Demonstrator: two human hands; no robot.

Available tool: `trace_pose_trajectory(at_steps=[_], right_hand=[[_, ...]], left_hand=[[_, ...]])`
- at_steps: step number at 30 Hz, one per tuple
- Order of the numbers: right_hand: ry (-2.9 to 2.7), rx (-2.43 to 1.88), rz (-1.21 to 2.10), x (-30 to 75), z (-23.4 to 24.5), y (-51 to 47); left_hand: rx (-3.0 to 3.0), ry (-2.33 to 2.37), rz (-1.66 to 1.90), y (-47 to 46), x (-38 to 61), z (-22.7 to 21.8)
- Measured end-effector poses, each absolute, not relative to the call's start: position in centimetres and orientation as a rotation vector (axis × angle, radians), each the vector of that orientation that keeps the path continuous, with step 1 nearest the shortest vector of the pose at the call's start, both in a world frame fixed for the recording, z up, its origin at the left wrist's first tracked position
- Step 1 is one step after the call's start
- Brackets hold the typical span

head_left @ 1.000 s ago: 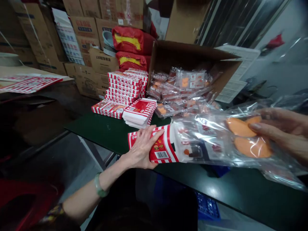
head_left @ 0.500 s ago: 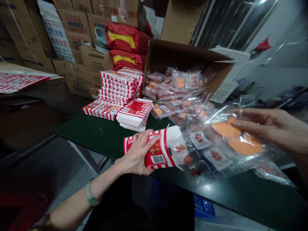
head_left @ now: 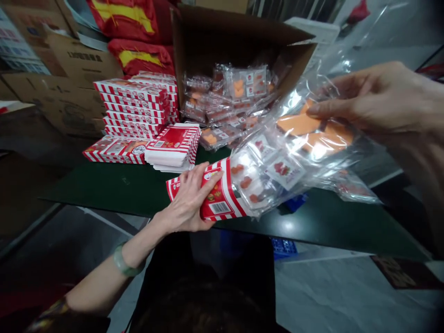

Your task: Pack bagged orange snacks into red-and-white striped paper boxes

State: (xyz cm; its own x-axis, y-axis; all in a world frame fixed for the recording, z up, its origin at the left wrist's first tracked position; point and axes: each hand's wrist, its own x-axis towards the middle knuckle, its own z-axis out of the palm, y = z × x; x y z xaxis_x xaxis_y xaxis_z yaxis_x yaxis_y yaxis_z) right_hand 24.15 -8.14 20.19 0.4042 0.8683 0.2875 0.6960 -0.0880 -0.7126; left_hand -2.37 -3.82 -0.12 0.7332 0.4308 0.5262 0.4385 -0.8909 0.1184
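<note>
My left hand (head_left: 189,199) is wrapped round a red-and-white striped carton (head_left: 222,206) with a barcode on its side, its open end facing right. In my right hand (head_left: 367,99) is the far end of a clear plastic packet (head_left: 282,169), pinched between thumb and fingers. Orange pieces, small reddish pieces and printed sachets show through the film. The packet's lower left end sits at the carton's mouth, partly inside it. Left of the packet pile lies a stack of flattened striped cartons (head_left: 173,143).
Behind, a cardboard box (head_left: 239,23) tipped on its side spills several similar packets (head_left: 222,104) onto the green table (head_left: 104,185). Filled striped cartons (head_left: 133,104) are piled at the left, below red bags (head_left: 142,58). Another packet (head_left: 357,187) lies at the right.
The packet's end has moved to the carton's mouth and slightly into it. My right hand has risen, tilting the packet up to the right. The view has shifted right and down.
</note>
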Motion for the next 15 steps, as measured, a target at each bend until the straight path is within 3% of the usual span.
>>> trace_pose_trajectory(at_steps=[8,15], right_hand=[[-1.367,-1.618,0.117,22.7,19.1,-10.3],[-1.603,-1.525,-0.285,23.2,19.1,-11.9]], left_hand=[[-2.878,-0.734,-1.045,-4.1,-1.0,-0.1],[-2.918,-0.731,-1.066,-4.7,0.4,0.7]])
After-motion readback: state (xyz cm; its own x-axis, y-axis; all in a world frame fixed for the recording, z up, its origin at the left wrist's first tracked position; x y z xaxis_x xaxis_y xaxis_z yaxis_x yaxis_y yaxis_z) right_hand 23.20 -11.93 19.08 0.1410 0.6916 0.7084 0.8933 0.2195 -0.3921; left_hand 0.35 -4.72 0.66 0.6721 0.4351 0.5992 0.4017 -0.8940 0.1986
